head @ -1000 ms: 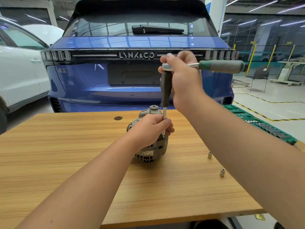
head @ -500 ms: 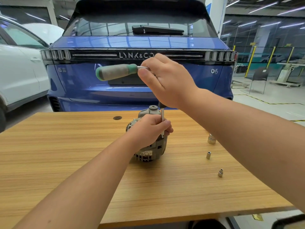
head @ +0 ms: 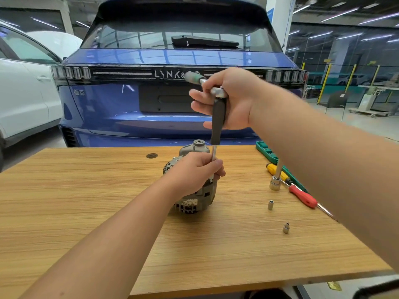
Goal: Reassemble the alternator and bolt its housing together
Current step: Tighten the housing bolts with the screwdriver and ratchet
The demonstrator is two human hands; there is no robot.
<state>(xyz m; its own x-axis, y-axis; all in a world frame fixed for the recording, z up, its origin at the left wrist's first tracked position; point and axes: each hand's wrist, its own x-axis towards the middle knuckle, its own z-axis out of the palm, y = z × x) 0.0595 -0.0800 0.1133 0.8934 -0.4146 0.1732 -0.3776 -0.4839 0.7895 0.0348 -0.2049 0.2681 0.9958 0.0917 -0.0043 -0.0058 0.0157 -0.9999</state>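
A grey alternator stands on the wooden table. My left hand lies over its top and pinches the thin steel shaft of an upright extension with a black grip. My right hand holds the ratchet at its head on top of that extension; the green-grey handle points away to the left. The bolt under the socket is hidden by my left hand.
To the right lie a socket on a bar, two small loose sockets, a yellow and a red screwdriver and a green socket tray. A blue car stands right behind the table.
The ratchet handle swung from pointing right, round to the left, and now points back-left. My left hand stayed on the alternator and shaft.
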